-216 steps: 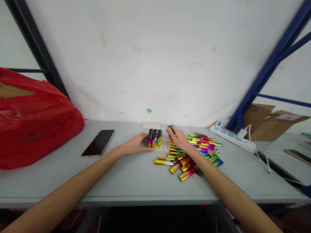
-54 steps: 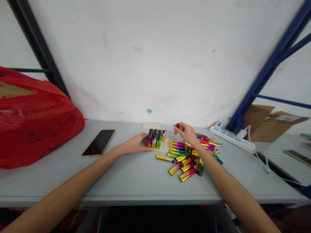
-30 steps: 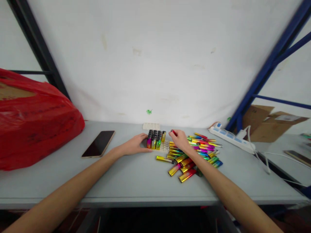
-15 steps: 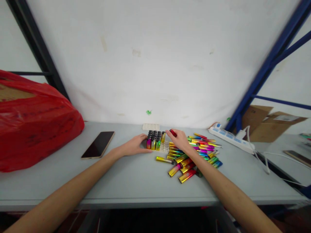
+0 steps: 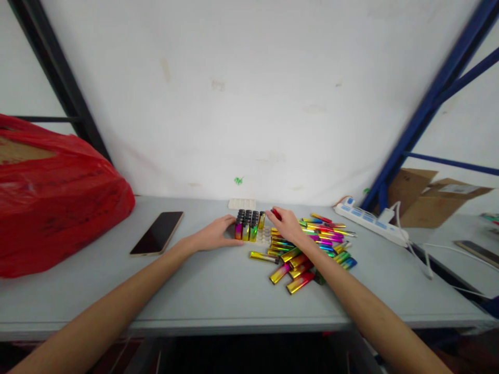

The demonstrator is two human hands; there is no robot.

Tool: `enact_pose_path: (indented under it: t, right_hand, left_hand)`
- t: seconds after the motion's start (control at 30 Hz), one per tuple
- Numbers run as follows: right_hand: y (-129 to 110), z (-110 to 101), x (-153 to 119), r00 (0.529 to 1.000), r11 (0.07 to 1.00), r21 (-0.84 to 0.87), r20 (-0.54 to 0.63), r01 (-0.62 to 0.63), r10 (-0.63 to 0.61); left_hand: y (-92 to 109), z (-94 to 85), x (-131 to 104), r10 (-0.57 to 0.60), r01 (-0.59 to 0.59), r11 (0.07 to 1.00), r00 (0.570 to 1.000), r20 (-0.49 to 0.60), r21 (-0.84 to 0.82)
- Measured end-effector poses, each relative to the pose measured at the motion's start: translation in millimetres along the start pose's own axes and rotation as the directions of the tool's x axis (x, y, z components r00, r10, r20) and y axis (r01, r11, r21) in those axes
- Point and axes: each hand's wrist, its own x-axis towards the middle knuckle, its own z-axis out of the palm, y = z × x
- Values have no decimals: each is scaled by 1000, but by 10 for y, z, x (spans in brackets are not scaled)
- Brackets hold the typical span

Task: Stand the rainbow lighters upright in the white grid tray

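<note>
My left hand [image 5: 216,235] grips the left end of a white tray [image 5: 265,237], its thumb along the front edge and its fingers behind. Several shiny coloured lighters [image 5: 246,228] with black tops stand upright in rows on the tray's left side. One gold lighter [image 5: 261,220] stands further right, next to the free cells. Above the tray's right end, my right hand [image 5: 286,224] is closed on a red lighter [image 5: 276,213], mostly hidden by the fingers. A heap of metallic lighters [image 5: 300,262] lies beneath and around the right forearm. A single yellow lighter [image 5: 264,257] lies in front of the tray.
Behind the tray is another white tray [image 5: 242,203], near the wall. A phone [image 5: 158,232] lies to the left, beside a big red plastic bag [image 5: 58,202]. On the right are a white power strip [image 5: 370,224] with cables and an open cardboard box [image 5: 440,200].
My right hand, with the red lighter, has shifted very slightly left. My left hand and the tray have stayed put.
</note>
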Motion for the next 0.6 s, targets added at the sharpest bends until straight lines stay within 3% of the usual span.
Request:
enact_pose_path:
  t: [0.13, 0.33, 0.43, 0.6]
  right_hand:
    - [39, -41, -1, 994, 995, -28, 51, 98, -96]
    - [87, -85, 23, 944, 937, -131, 118, 324, -310]
    - [86, -100, 34, 955, 943, -159, 91, 294, -282]
    - [38, -117, 27, 991, 990, -60, 41, 130, -128]
  left_hand:
    - [5, -2, 1, -3, 3, 1000, 1000, -4, 1]
    - [-15, 5, 2, -6, 6, 1000, 1000, 6, 7]
    - [-34, 13, 5, -4, 4, 1000, 1000, 7, 4]
    - [-33, 11, 6, -12, 11, 1000, 1000, 21, 12]
